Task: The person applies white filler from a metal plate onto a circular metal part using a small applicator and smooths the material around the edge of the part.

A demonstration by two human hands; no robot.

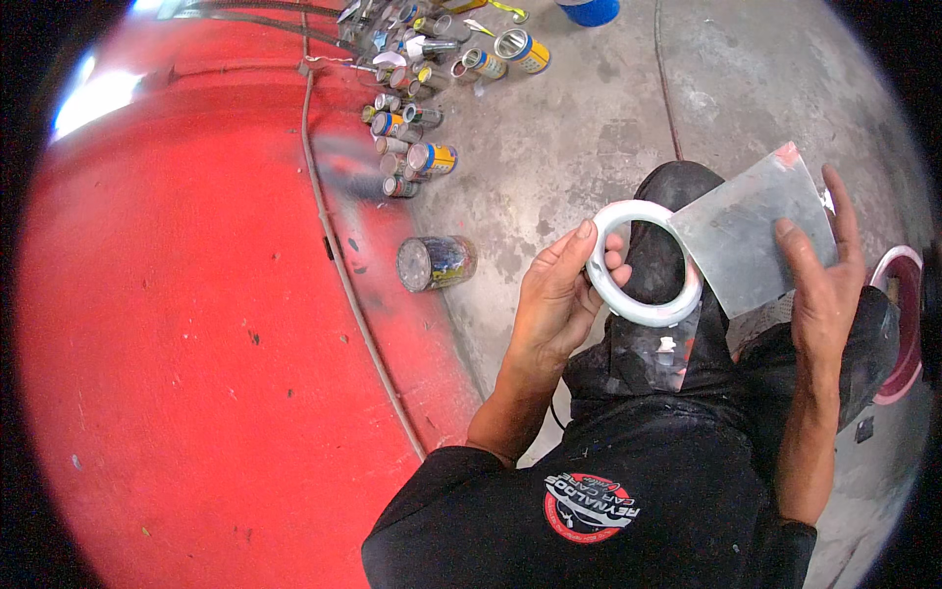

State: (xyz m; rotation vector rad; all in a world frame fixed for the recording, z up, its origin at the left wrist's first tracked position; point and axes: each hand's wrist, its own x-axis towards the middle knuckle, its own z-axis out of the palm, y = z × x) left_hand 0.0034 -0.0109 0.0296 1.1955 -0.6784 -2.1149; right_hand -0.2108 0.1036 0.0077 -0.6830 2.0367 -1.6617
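My left hand (559,294) grips a white ring (645,312) by its left side, thumb in front and fingertips curled through the opening. My right hand (824,285) holds a thin grey square sheet (736,245), thumb on its face, forefinger raised at the right edge; the sheet has a pinkish mark on its upper corner. The sheet's left corner meets or overlaps the ring's right side; whether they touch I cannot tell. Both are above my dark-clad knee (667,182). A dark, paint-spotted piece (653,358) lies on my leg below the ring.
A red painted surface (196,294) with cables (334,245) fills the left. Several paint cans (432,157) and tools crowd the upper middle, with a larger stained can (437,263) nearer me. A blue bucket (587,12) stands at the top; a maroon tub (905,334) is at right.
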